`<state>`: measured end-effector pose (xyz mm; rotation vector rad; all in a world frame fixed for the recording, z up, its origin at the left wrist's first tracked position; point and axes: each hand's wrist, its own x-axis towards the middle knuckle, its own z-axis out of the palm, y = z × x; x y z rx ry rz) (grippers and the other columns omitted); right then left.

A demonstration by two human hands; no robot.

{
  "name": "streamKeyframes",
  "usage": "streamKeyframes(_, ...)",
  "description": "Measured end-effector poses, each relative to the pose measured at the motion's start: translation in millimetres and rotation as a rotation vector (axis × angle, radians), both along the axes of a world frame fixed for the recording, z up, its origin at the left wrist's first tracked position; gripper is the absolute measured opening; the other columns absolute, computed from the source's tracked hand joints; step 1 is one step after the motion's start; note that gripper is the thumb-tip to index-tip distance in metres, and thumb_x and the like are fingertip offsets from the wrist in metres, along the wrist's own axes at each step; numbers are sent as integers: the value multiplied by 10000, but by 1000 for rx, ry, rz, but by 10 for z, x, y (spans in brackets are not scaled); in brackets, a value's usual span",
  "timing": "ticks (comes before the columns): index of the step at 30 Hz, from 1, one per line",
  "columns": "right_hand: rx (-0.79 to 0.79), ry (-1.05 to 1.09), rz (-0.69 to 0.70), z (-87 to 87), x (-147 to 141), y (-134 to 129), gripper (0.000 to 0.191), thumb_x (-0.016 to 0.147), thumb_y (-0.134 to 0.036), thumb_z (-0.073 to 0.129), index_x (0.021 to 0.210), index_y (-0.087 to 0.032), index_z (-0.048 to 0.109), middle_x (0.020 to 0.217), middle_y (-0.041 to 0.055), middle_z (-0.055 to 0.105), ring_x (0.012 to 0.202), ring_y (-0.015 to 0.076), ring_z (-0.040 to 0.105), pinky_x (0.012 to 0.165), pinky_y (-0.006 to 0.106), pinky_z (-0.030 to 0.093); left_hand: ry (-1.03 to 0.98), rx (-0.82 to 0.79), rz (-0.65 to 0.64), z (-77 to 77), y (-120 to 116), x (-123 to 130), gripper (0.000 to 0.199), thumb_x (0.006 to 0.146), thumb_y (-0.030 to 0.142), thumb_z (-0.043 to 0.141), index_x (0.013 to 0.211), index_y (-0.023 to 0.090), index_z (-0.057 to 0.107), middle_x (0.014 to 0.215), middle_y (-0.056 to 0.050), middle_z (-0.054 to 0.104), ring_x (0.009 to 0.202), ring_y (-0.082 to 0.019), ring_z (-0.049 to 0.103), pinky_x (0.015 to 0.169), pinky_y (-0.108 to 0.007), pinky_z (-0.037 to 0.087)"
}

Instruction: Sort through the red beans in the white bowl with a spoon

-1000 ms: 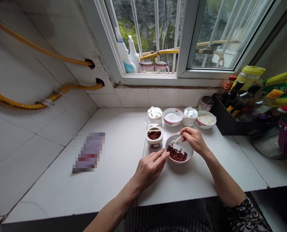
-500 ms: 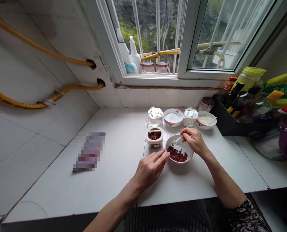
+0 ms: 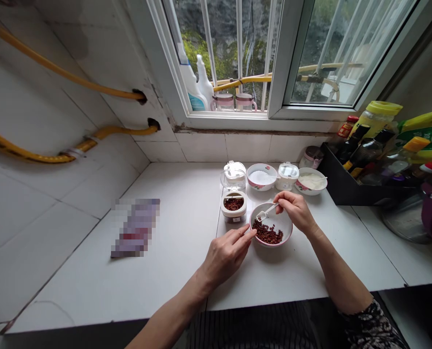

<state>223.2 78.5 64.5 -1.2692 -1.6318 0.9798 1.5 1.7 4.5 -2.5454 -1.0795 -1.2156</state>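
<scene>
A small white spoon (image 3: 270, 211) is pinched in my right hand (image 3: 294, 208), its bowl end over the left inner side of a white bowl (image 3: 284, 222) with a pink rim. Dark red-brown dried bits (image 3: 269, 234) lie in the bottom of that bowl. My left hand (image 3: 227, 252) rests at the bowl's left edge, fingertips touching the rim and the fingers a little apart. Just left of the bowl stands an open jar (image 3: 233, 213) holding similar dark bits. What the spoon's bowl end carries is too small to tell.
Behind are a lidded jar (image 3: 234, 172), a bowl of white grains (image 3: 261, 177), another jar (image 3: 287, 175) and a bowl of pale flakes (image 3: 311, 181). A black bin (image 3: 346, 186) of bottles stands right. A blurred packet (image 3: 137, 228) lies left.
The spoon's bowl end has shifted slightly left and down inside the bowl, with my right hand's fingers still around its handle. My left hand stays at the rim.
</scene>
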Motion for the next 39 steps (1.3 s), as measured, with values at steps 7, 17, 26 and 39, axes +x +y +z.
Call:
streamKeyframes(7, 3, -38, -23, 5, -4, -5, 160, 762, -257, 491, 714, -197, 631, 556, -6, 639, 560, 147, 572, 621, 273, 448, 6, 5, 0, 1, -2, -4, 288, 954, 113, 507, 1205, 159, 640, 1146, -120, 715, 891, -192, 715, 714, -290, 609)
streamKeyframes(17, -91, 145, 1, -5, 11, 43, 153, 690, -300, 539, 696, -184, 638, 518, -6, 624, 535, 139, 546, 611, 283, 451, 4, 8, 0, -16, 5, -2, 288, 955, 116, 507, 1207, 156, 642, 1146, -122, 715, 894, -192, 719, 706, -286, 609)
streamKeyframes(26, -168, 315, 30, -15, 14, 90, 154, 666, -320, 617, 702, -174, 653, 520, -5, 629, 531, 135, 552, 614, 295, 468, -1, 21, 8, 1, 2, 11, 269, 970, 137, 493, 1193, 158, 643, 1126, -119, 721, 860, -182, 718, 689, -278, 603)
streamKeyframes(39, 690, -189, 90, 38, -445, -108, 173, 952, -176, 460, 935, -205, 630, 794, 39, 744, 749, 184, 652, 901, 404, 448, 16, 4, 7, -7, 8, 6, 295, 975, 141, 478, 1224, 170, 636, 1156, -111, 710, 887, -180, 711, 719, -278, 599)
